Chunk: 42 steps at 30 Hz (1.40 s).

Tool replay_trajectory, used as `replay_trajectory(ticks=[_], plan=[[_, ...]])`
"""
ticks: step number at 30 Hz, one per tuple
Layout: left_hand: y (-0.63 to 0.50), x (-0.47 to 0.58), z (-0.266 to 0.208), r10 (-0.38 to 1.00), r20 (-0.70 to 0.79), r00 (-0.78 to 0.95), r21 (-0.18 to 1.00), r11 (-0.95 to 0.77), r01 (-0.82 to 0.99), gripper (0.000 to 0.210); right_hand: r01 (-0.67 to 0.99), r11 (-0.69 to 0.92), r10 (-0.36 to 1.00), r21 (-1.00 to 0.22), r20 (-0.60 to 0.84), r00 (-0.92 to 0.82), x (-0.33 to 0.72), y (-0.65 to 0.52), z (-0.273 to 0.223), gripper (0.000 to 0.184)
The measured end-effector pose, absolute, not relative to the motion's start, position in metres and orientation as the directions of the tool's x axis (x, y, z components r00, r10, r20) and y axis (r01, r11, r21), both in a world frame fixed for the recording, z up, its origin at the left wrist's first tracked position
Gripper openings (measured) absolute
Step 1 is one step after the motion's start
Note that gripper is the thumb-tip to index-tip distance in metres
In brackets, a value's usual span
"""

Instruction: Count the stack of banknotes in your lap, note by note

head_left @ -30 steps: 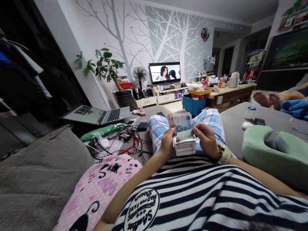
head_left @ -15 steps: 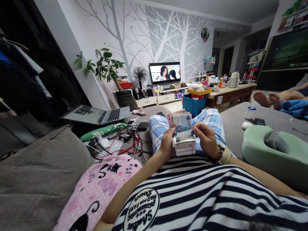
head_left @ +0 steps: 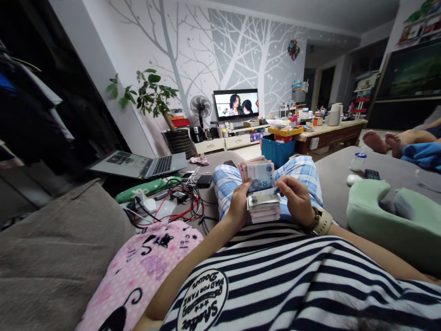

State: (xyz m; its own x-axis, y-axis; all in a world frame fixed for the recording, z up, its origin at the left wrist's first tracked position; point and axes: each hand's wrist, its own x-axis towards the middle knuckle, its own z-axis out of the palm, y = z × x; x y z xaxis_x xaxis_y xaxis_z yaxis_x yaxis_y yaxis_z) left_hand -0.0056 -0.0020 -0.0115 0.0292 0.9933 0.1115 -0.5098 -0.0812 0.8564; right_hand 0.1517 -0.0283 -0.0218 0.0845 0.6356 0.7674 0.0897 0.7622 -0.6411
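Note:
A folded stack of banknotes (head_left: pixel 263 211) is held above my lap in my left hand (head_left: pixel 240 202), its thumb pressing the notes near the fold. A blue note marked 10 faces me on the raised half, with pinkish notes fanned out behind it on the left. The lower half hangs down in several pale layers. At the right edge of the stack my right hand (head_left: pixel 294 196) is closed, thumb and forefinger pinching the corner of a banknote. Its other fingers are curled under. Blue plaid trousers (head_left: pixel 305 172) lie beneath both hands.
An open laptop (head_left: pixel 141 165) and tangled cables (head_left: pixel 186 202) lie to my left, beside a pink cushion (head_left: pixel 148 262). On the right are a green neck pillow (head_left: pixel 375 216), a remote (head_left: pixel 372 174) and another person's feet (head_left: pixel 382 140). A blue bin (head_left: pixel 277 149) stands ahead.
The small strip of blue note between the stack and my right fingers has dropped slightly and turned. My left hand keeps its hold, and both hands have barely moved.

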Motion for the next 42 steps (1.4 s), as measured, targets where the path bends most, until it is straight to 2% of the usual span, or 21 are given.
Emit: replay_trajectory(ticks=[3,8,14,18,23,29,34,36,38,42], plan=[[-0.002,-0.003,-0.011,0.986,0.122,0.118,0.836,-0.038,-0.548,0.028,0.058,0.775,0.628,-0.63,0.777,0.045,0.153,-0.029,-0.022,0.044],[0.001,-0.003,-0.013,0.987,0.117,0.113,0.84,-0.038,-0.541,0.027,0.042,0.785,0.617,-0.618,0.786,0.039,0.153,-0.03,-0.022,0.043],[-0.005,-0.006,-0.008,0.981,0.193,-0.031,0.887,-0.187,-0.423,0.02,0.117,0.754,0.624,-0.646,0.761,0.179,0.152,-0.026,-0.023,0.031],[-0.012,-0.005,-0.005,0.988,0.136,0.073,0.872,-0.084,-0.482,0.019,0.087,0.718,0.662,-0.691,0.716,0.223,0.152,-0.02,-0.024,0.028],[-0.015,-0.003,-0.004,0.98,0.144,0.135,0.866,-0.059,-0.497,0.023,0.055,0.684,0.705,-0.728,0.678,0.207,0.152,-0.016,-0.025,0.031],[-0.015,-0.002,-0.003,0.97,0.167,0.178,0.851,-0.05,-0.523,0.028,0.086,0.69,0.696,-0.719,0.691,0.197,0.15,-0.019,-0.024,0.037],[-0.013,-0.001,-0.003,0.979,0.152,0.137,0.851,-0.06,-0.521,0.025,0.108,0.696,0.685,-0.71,0.701,0.198,0.15,-0.02,-0.022,0.041],[-0.011,-0.003,-0.004,0.98,0.18,0.085,0.881,-0.122,-0.458,0.022,0.109,0.706,0.676,-0.699,0.712,0.188,0.15,-0.022,-0.022,0.042],[-0.01,-0.006,-0.005,0.962,0.271,0.031,0.914,-0.246,-0.323,0.019,0.107,0.719,0.667,-0.686,0.726,0.17,0.15,-0.023,-0.022,0.043],[-0.006,-0.014,-0.012,0.894,0.449,0.003,0.893,-0.448,-0.049,0.022,0.11,0.741,0.649,-0.663,0.748,0.136,0.15,-0.026,-0.022,0.044]])
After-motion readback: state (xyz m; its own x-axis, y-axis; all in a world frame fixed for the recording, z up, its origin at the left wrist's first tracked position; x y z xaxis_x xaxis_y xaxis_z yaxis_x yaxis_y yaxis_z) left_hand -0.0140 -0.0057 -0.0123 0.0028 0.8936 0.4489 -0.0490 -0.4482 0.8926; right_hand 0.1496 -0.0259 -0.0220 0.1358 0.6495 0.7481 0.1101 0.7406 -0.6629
